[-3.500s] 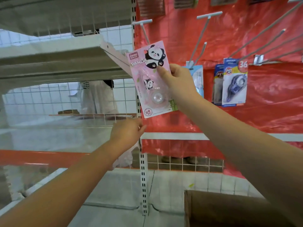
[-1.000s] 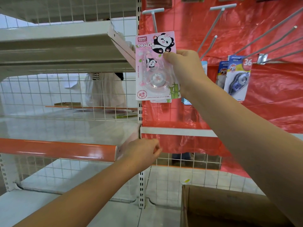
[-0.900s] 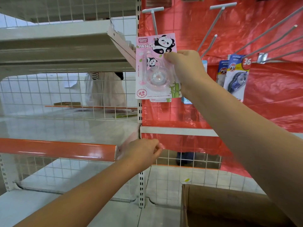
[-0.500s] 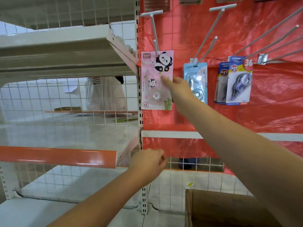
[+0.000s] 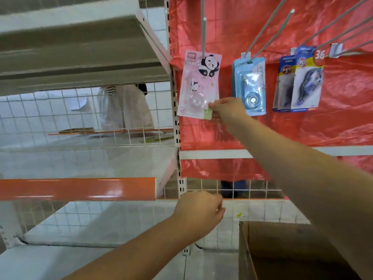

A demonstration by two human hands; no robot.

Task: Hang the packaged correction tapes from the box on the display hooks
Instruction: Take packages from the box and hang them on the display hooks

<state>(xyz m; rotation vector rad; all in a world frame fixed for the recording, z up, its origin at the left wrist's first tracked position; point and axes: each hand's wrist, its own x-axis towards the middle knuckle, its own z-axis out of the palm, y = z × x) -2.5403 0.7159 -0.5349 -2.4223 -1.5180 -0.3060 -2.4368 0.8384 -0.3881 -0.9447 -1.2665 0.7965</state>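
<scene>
A pink panda correction tape pack (image 5: 196,83) hangs on the leftmost display hook (image 5: 203,33) against the red backing. My right hand (image 5: 228,111) pinches its lower right corner. My left hand (image 5: 198,214) hovers lower down with loosely curled fingers and holds nothing. A blue pack (image 5: 250,85) hangs on the neighbouring hook, and two dark blue PET packs (image 5: 302,79) hang further right. The cardboard box (image 5: 262,249) sits at the bottom right, its contents hidden.
Several bare hooks (image 5: 343,17) stick out at the upper right. White shelves (image 5: 80,47) with an orange edge strip (image 5: 76,188) fill the left. A perforated upright post (image 5: 177,138) divides the bays. A person stands behind the wire grid (image 5: 125,106).
The panda pack slid back along the hook to the red backing. My right hand dropped from its upper part to its lower right corner. My left hand sank lower.
</scene>
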